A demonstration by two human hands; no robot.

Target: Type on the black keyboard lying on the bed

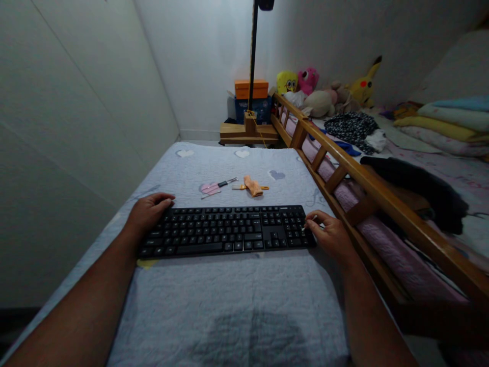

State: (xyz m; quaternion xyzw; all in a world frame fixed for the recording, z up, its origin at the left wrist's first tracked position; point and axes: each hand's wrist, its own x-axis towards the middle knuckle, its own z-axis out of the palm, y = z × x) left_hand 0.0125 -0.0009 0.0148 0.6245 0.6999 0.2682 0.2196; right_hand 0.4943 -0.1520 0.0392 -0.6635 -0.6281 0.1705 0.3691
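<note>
A black computer keyboard [214, 229] lies flat on a light quilted cover. At its far left corner rests my left hand [151, 210], its thumb and fingers closed against the edge. Over the number pad at the right end, my right hand [328, 232] pinches a thin white cotton swab [314, 217], its tip close to the keys. Behind the keyboard lie a few more cotton swabs [211, 194] and a slim tool with a black grip [222, 183]. Beside them an orange cloth [252, 186] lies across a small brush with a yellow handle [265, 187].
A wooden bed rail [344, 163] runs along the right side. Beyond it are dark clothes [420, 188], folded bedding [451, 122] and plush toys [319, 102]. At the back stand a black pole [252, 61] on a wooden base and an orange box [251, 89].
</note>
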